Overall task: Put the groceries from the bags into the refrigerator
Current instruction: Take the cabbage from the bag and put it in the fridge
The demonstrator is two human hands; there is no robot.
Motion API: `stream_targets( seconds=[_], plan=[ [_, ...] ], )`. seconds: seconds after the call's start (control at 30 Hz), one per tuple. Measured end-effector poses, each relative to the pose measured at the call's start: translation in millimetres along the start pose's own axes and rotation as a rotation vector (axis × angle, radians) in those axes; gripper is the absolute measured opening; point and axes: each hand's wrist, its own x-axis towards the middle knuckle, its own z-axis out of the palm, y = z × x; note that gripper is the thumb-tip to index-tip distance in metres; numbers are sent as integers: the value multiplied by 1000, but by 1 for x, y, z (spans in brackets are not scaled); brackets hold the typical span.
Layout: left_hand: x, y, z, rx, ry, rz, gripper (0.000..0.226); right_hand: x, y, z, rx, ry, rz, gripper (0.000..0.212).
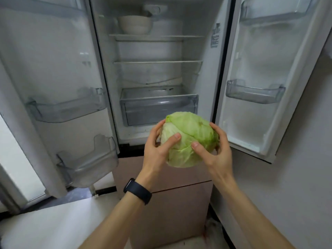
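Note:
A pale green head of cabbage (190, 135) is held in the air in front of the open refrigerator (158, 76). My left hand (158, 150), with a black band on the wrist, grips its left side. Its right side rests in my right hand (215, 151). The cabbage hangs just below and in front of the clear crisper drawer (158, 108), which is pulled partly out. No grocery bags are in view.
Both fridge doors stand wide open, with clear door bins on the left (68, 108) and right (255, 90). A white bowl (134, 24) sits on the top shelf. Closed lower freezer drawers (168, 194) are below my hands. A white surface (53, 221) lies lower left.

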Motion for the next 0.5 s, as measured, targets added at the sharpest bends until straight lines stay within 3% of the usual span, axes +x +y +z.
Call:
stream_targets(
  seconds=[0.5],
  plan=[
    [204, -41, -25, 58, 238, 131, 55, 203, 100, 108, 101, -171, -44, 78]
  ],
)
